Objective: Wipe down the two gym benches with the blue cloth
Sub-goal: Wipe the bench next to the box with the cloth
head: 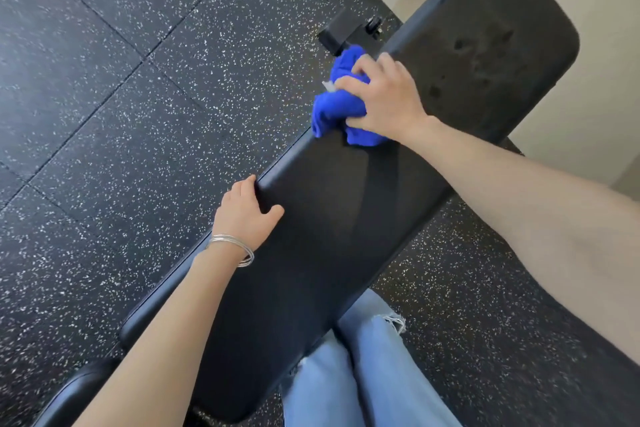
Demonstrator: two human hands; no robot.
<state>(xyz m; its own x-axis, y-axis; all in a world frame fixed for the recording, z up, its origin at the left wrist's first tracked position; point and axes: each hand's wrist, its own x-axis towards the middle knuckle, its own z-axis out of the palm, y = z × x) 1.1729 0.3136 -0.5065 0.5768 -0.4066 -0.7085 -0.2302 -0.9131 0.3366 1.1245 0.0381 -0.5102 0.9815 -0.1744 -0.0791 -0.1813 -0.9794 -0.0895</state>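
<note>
A long black padded gym bench (332,218) runs diagonally from the lower left to the upper right. My right hand (384,97) presses a bunched blue cloth (337,107) against the bench's left edge, about two thirds of the way up the pad. My left hand (247,211), with thin silver bangles at the wrist, grips the same left edge lower down, fingers curled over the side and thumb on top. The far end of the pad (491,45) shows dents in its surface. Only this one bench pad is clearly in view.
Black rubber floor tiles with white flecks (121,97) surround the bench. A black metal frame foot with a knob (349,31) sits on the floor beyond the cloth. A beige wall (606,97) stands at the right. My legs in light blue jeans (363,374) are beside the bench.
</note>
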